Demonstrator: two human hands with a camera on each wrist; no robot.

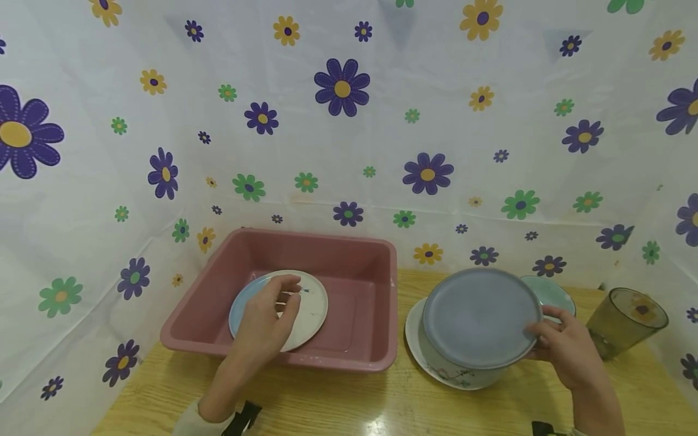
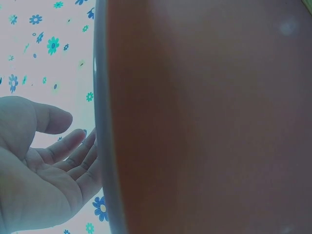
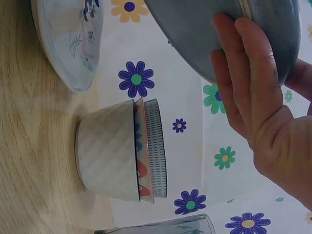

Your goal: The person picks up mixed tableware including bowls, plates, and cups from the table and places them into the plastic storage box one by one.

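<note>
My right hand (image 1: 567, 342) holds a grey-blue plate (image 1: 482, 318) by its right rim. In the right wrist view, the fingers (image 3: 256, 63) lie under that plate and the thumb is mostly hidden. Below it on the table, a white plate with a printed pattern (image 1: 455, 378) is partly covered. My left hand (image 1: 267, 315) hovers over the pink basin (image 1: 389, 303), its fingers loosely bent around nothing. Beneath this hand, a blue-and-white plate (image 1: 311, 309) lies in the basin. The left wrist view shows the hand (image 2: 53, 170) beside the basin's rim (image 2: 103, 97).
Behind the held plate stand nested bowls (image 3: 109, 151), the top one pale green inside (image 1: 551, 293). A tinted drinking glass (image 1: 624, 324) stands at the far right of the wooden table (image 1: 349, 402). A flowered sheet (image 1: 371, 139) hangs at the back and sides.
</note>
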